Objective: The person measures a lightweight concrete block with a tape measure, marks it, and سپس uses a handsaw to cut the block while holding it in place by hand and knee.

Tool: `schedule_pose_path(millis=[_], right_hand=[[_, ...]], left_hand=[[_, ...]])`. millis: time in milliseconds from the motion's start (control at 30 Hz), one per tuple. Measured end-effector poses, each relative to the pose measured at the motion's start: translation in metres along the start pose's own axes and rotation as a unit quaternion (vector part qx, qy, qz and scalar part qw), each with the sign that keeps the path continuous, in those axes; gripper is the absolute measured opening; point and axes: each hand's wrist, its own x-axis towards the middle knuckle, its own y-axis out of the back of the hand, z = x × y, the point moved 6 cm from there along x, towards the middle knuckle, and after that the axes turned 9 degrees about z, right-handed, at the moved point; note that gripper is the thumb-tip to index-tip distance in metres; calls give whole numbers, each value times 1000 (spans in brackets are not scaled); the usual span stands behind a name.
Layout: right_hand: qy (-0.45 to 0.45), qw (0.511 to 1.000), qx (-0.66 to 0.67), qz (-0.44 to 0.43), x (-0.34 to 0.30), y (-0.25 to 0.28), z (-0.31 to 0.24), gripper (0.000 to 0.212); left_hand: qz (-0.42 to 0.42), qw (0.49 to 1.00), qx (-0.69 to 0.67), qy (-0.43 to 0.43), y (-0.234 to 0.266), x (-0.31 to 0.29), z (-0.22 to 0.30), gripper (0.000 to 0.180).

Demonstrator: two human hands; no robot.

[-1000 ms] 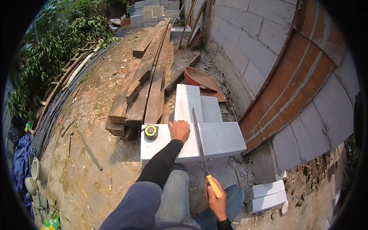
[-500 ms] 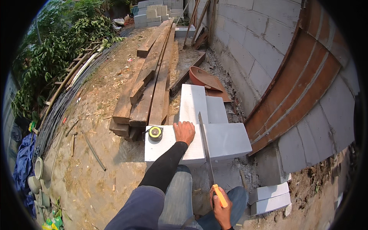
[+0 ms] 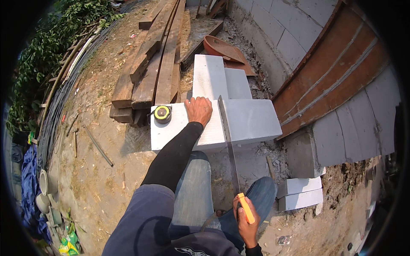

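Note:
A white lightweight block [image 3: 252, 119] lies crosswise on other white blocks [image 3: 209, 74]. My left hand [image 3: 199, 110] presses flat on its top, fingers spread a little. My right hand [image 3: 245, 216] grips the orange handle of a long hand saw [image 3: 228, 141], whose blade runs up across the block just right of my left hand. A yellow and black tape measure [image 3: 162, 113] sits on the block's left end.
Wooden planks [image 3: 149, 68] are stacked at the upper left, beside a rust-coloured pan [image 3: 222, 49]. A block wall [image 3: 307, 38] with a brown board [image 3: 337, 72] leaning on it stands at right. Two small white blocks [image 3: 301, 193] lie on the dirt at lower right. Greenery and pipes line the left.
The view has moved closer over the block. My right hand has drawn the saw back toward me along the block. My left hand stays pressed on the block.

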Motion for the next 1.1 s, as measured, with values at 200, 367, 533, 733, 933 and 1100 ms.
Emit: schedule_pose_path(millis=[200, 367, 533, 733, 933, 1100], right_hand=[[-1, 999, 31, 5, 5, -2, 3, 41], [-36, 998, 42, -35, 60, -34, -11, 41], [-46, 998, -35, -30, -62, 43, 27, 49], [-3, 1000, 12, -17, 74, -42, 0, 40], [40, 999, -34, -10, -2, 6, 5, 39], [-11, 1000, 2, -17, -12, 13, 12, 42]], left_hand=[[-8, 1000, -6, 7, 0, 4, 10, 36], [-24, 1000, -2, 7, 1, -2, 4, 37], [0, 1000, 6, 4, 4, -7, 3, 36], [-10, 1000, -11, 1, -2, 0, 16, 35], [11, 1000, -16, 7, 2, -1, 5, 36], [0, 999, -25, 20, 4, 5, 7, 37]])
